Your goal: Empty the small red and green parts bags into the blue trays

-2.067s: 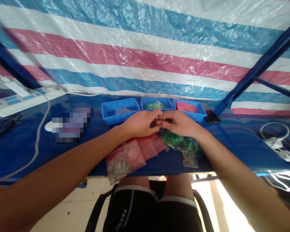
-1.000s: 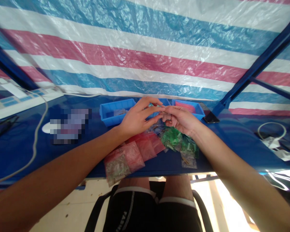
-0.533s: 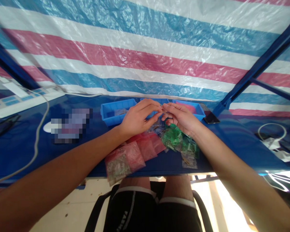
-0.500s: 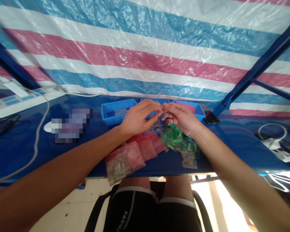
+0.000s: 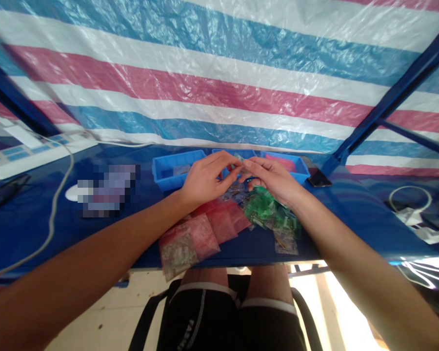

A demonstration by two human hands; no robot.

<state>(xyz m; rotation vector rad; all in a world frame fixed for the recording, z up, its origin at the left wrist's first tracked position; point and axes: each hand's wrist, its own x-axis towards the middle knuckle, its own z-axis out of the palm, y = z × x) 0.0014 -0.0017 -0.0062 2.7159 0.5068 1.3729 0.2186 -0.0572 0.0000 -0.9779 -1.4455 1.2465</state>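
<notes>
A scrap of clear plastic (image 5: 239, 157), mostly hidden by fingers, is pinched between the fingertips of the left hand (image 5: 209, 176) and the right hand (image 5: 271, 178), above the glossy tabletop (image 5: 351, 209). Thin film is spread below — flat red bags (image 5: 221, 224) beside crumpled green bags (image 5: 261, 207). Behind, three rectangular blue bins are lined up: a clear packet (image 5: 182, 169) is held in the left bin (image 5: 164, 182), red film (image 5: 282, 162) in the right bin (image 5: 303, 175); the middle bin (image 5: 250, 153) is largely covered by the hands.

Passage ahead is obstructed by heaped bags (image 5: 260, 207) and blue bins (image 5: 168, 184); rightward, open tabletop (image 5: 360, 207) is offered.
</notes>
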